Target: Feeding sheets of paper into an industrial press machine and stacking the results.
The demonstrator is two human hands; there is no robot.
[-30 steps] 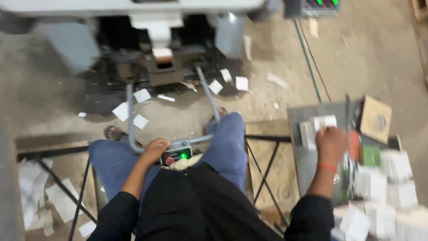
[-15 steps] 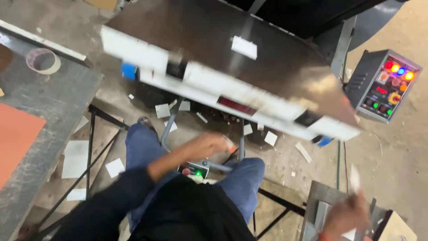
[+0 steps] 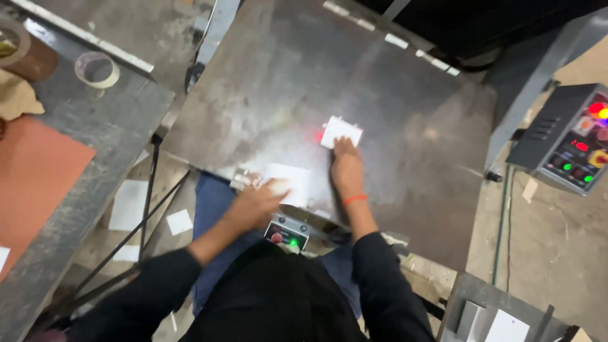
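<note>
White card (image 3: 341, 132) is seen lying flat on the steel table (image 3: 272, 82), approx. mid-plate, w/ a red light spot just beside its left edge.

Going left to right: a grey side bench (image 3: 95, 145) is seen at far left, w/ a roll of clear tape (image 3: 96, 69) near its top edge, a brown tape roll (image 3: 19, 50) at the corner, and an orange-red sheet (image 3: 35, 171) laid on it. White paper scraps (image 3: 130, 204) are scattered on the floor below, between the bench and the person's legs.

Left hand (image 3: 259, 201) is held at the near edge of the table, resting on a second white sheet (image 3: 290, 182); the image is blurred by motion there, so whether the fingers are closed on the sheet or just laid flat can't be told. Below it, a small control box w/ a green lamp (image 3: 286, 235) is fixed under the table edge, just above the lap.

Right hand (image 3: 346, 168) is laid flat on the plate, fingers together and extended, fingertips touching the card's near edge; nothing is gripped. An orange band is worn at that wrist.

At far right, well apart from the card, a control panel w/ coloured lamps and buttons (image 3: 567, 142) is mounted on a stand. At bottom right, a stack of white cards (image 3: 506, 328) is seen in a metal tray (image 3: 465, 297).
</note>
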